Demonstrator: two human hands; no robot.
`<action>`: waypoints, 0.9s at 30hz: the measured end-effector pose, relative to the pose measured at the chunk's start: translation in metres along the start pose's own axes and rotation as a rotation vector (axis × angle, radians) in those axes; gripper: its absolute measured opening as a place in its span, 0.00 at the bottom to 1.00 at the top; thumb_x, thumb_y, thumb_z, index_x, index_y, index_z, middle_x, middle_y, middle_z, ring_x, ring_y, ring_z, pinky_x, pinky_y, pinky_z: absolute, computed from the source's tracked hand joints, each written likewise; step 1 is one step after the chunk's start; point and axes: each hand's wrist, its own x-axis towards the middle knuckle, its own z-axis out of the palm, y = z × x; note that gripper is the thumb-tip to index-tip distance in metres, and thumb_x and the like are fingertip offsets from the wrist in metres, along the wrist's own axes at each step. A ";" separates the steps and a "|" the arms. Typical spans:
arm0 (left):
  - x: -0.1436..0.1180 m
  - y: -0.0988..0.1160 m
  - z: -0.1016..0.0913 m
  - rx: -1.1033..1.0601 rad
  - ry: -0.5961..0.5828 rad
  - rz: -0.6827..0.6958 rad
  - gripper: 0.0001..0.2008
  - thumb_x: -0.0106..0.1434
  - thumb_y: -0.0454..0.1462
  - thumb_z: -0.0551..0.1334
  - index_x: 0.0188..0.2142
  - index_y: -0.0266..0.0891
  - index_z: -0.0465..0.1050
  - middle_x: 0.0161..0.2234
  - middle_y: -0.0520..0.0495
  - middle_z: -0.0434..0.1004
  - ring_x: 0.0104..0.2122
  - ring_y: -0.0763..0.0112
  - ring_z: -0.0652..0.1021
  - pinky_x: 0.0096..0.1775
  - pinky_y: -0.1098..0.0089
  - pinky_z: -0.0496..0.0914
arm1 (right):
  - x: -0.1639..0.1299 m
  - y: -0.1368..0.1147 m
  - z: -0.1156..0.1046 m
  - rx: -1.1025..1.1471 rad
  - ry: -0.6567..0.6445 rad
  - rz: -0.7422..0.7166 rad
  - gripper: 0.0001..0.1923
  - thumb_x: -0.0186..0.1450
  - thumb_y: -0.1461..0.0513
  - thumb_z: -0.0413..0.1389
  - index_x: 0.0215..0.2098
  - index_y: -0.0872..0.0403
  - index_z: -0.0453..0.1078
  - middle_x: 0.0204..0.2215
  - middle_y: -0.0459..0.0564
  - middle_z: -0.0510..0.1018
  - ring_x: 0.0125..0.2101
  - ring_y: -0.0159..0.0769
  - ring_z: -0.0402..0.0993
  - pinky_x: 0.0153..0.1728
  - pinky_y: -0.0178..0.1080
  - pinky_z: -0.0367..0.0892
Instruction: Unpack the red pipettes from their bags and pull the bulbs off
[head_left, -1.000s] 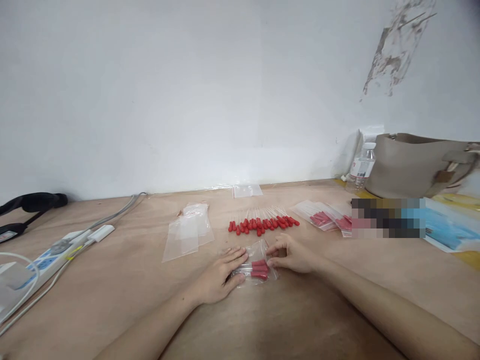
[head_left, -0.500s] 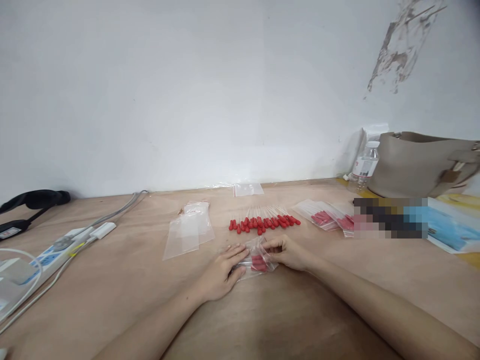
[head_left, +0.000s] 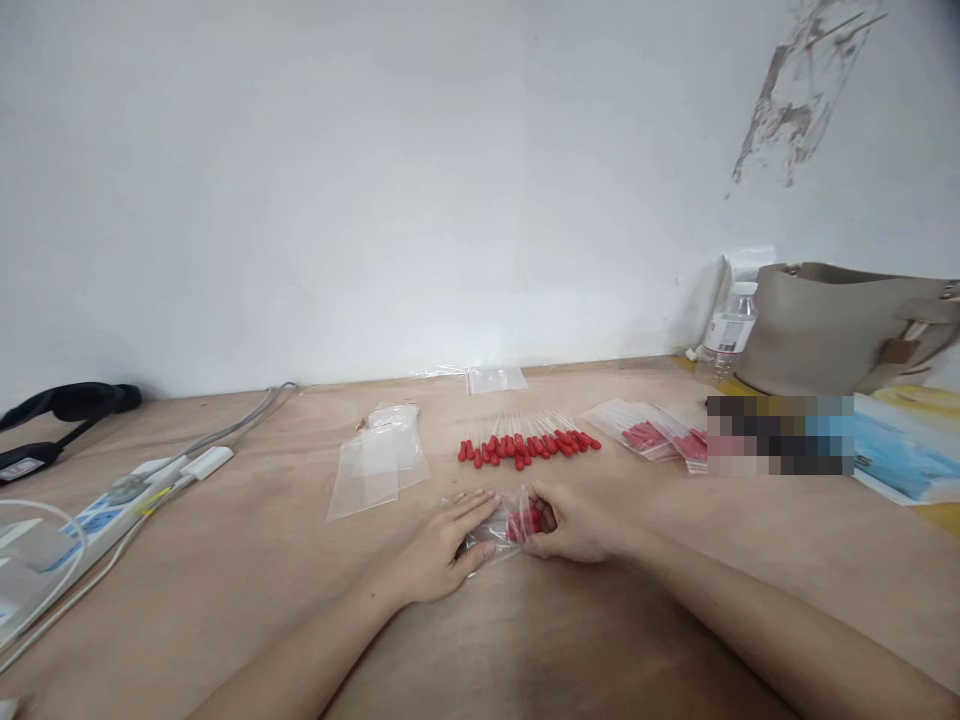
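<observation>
Droppers with red rubber bulbs (head_left: 523, 523), sealed inside a small clear plastic bag (head_left: 501, 527), lie on the table (head_left: 247, 560) right in front of us, between our two hands. Our left hand (head_left: 439, 545) lies flat and open, palm down, its straightened fingers (head_left: 470, 508) pressing the crinkled, glossy film at the bag's left end. Our right hand (head_left: 571, 522) is curled, thumb and fingertips pinched closed over the bag's right end, where the red bulbs bunch together.

Just beyond the bag we see a loose row of droppers (head_left: 529, 443), thin translucent stems pointing away from us and rounded red bulbs towards us, lying side by side and overlapping. To their left rests a fanned stack of empty bags (head_left: 375, 462), flat, rectangular and shiny. To the right lie filled bags (head_left: 649, 432), each showing a red cluster through the film. One more flat bag (head_left: 495, 379) sits near the wall.

The table surface is pale, matt plywood with a faint grain. At the far right stand a clear water bottle (head_left: 729, 330) with a white cap and a smooth beige handbag (head_left: 840, 328), touching or nearly so. At the left we see a white power strip (head_left: 97, 510) with grey cables and a black padded strap (head_left: 60, 410).
</observation>
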 end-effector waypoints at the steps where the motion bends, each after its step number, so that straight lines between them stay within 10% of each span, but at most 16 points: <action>1: -0.001 0.000 -0.001 0.004 -0.017 0.000 0.26 0.64 0.45 0.48 0.60 0.45 0.46 0.60 0.49 0.50 0.59 0.66 0.54 0.58 0.60 0.52 | 0.000 -0.001 0.001 0.049 0.004 0.007 0.10 0.47 0.65 0.57 0.27 0.55 0.62 0.20 0.40 0.66 0.20 0.24 0.59 0.19 0.29 0.53; 13: -0.002 -0.001 -0.007 0.082 -0.123 0.057 0.29 0.64 0.48 0.46 0.61 0.45 0.37 0.62 0.48 0.41 0.60 0.63 0.49 0.58 0.59 0.50 | 0.007 0.005 0.002 0.524 -0.047 0.119 0.10 0.45 0.63 0.60 0.27 0.57 0.68 0.19 0.42 0.71 0.20 0.26 0.65 0.22 0.31 0.59; 27: -0.002 -0.003 -0.008 0.108 -0.124 0.081 0.30 0.63 0.50 0.47 0.61 0.47 0.38 0.62 0.49 0.40 0.60 0.61 0.49 0.58 0.58 0.49 | 0.011 0.015 -0.007 0.487 -0.066 0.025 0.17 0.44 0.54 0.63 0.24 0.57 0.66 0.22 0.44 0.72 0.25 0.29 0.68 0.30 0.34 0.62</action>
